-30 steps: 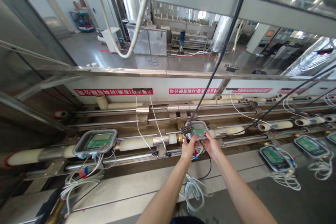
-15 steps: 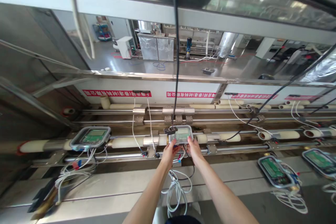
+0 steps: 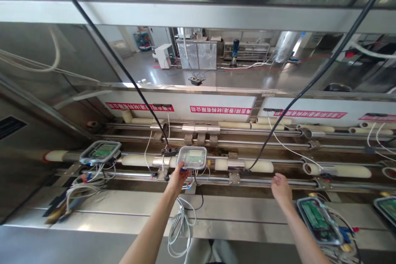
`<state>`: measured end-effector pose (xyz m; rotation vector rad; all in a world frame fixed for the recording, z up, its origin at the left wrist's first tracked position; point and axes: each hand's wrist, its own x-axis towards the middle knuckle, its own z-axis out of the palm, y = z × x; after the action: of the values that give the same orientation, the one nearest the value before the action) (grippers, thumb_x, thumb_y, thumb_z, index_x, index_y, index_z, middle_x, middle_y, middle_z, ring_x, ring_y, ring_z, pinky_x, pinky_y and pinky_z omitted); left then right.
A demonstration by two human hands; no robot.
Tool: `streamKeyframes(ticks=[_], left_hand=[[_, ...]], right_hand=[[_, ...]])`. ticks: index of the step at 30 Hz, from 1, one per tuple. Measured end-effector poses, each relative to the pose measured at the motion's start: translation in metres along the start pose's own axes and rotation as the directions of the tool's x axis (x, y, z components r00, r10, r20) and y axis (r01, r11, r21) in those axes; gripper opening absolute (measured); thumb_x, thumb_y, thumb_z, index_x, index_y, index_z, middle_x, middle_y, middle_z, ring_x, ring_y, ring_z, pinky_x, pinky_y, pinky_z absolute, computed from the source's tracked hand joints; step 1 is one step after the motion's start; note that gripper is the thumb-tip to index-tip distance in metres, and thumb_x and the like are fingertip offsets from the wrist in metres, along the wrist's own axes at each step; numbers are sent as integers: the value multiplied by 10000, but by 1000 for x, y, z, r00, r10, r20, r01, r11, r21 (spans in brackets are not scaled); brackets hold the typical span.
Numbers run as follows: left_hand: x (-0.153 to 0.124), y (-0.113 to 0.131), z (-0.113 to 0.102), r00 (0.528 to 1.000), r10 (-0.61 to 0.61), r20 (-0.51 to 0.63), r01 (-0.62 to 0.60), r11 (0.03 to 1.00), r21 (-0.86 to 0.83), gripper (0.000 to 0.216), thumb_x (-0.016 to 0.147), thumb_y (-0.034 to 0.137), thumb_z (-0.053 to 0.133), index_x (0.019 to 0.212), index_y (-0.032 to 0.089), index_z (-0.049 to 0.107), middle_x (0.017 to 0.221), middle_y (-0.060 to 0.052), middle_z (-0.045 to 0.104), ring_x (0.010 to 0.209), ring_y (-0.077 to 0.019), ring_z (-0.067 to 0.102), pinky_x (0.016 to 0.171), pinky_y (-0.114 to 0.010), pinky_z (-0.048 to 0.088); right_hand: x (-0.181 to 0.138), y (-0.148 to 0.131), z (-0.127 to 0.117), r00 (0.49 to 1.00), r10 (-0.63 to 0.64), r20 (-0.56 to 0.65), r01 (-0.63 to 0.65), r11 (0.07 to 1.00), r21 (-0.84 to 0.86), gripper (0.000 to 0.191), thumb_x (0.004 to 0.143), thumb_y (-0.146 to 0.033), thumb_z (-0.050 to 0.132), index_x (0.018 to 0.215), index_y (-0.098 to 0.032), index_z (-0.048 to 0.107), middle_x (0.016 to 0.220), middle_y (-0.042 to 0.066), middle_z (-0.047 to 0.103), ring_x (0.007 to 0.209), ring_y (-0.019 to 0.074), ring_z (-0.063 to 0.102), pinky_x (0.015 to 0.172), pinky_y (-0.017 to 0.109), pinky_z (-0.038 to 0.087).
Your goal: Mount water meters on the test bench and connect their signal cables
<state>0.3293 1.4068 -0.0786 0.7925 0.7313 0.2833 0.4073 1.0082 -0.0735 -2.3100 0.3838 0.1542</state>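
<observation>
Over the line of cream tubes, the clear box (image 3: 195,158) lies between a tube on its left and another (image 3: 261,166) on its right, and your left hand (image 3: 177,180) clamps its near left corner, thumb on the lid and fingers beneath. Your right hand (image 3: 281,189) is apart from the box, nearer the steel rail (image 3: 255,182); its fingers curl loosely, but the view is too poor to tell whether they close on anything. With only one corner held, your box could tip or slip off the round tubes if your thumb eases. The pale cable (image 3: 179,229) hanging below could drag its near edge down, and the black cable (image 3: 130,76) slanting toward it could snag your left wrist. The box looks like smooth, glassy plastic, rounded at the corners, with a flat green board (image 3: 195,157) inside. The tubes look matt, perhaps foam, with bright metal sleeves, while the rails are slick, polished rods. In front of you, the broad metal ledge (image 3: 235,210) is flat and dully brushed, and the cable falls across it in soft loops.
</observation>
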Motion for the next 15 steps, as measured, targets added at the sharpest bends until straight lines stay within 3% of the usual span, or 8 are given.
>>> streamKeyframes(ticks=[2, 5, 10, 15], left_hand=[[0, 1, 1, 1000, -1, -8, 1, 1000, 5, 124, 820, 232, 573, 832, 112, 543, 654, -52, 605, 523, -121, 588, 555, -210, 520], [-1, 1, 1, 1000, -1, -4, 1, 1000, 6, 100, 837, 216, 539, 842, 116, 539, 667, -58, 610, 530, -123, 591, 559, -216, 523], [-2, 3, -1, 1000, -11, 21, 12, 1000, -2, 114, 823, 230, 560, 852, 121, 545, 681, -57, 617, 540, -121, 594, 573, -216, 524], [-2, 6, 1, 999, -35, 18, 35, 999, 29, 115, 835, 231, 546, 829, 117, 551, 655, -55, 611, 533, -123, 592, 568, -216, 519]], right_hand=[[24, -1, -7, 999, -24, -38, 22, 998, -50, 493, 757, -204, 390, 1233, -104, 475, 1220, 173, 567, 1166, 274, 505, 933, 368, 401], [42, -7, -1, 997, -75, 9, 76, 991, -107, 496, 704, -150, 421, 1183, -158, 551, 1148, 118, 626, 1139, 268, 529, 933, 339, 404], [40, -11, 16, 992, -122, 34, 126, 974, -188, 563, 639, -111, 445, 1182, -182, 573, 1049, 88, 674, 1072, 269, 577, 904, 327, 428], [40, -6, 15, 988, -155, 23, 156, 967, -199, 609, 603, -91, 433, 1186, -197, 570, 1064, 57, 677, 1063, 228, 589, 897, 284, 442]])
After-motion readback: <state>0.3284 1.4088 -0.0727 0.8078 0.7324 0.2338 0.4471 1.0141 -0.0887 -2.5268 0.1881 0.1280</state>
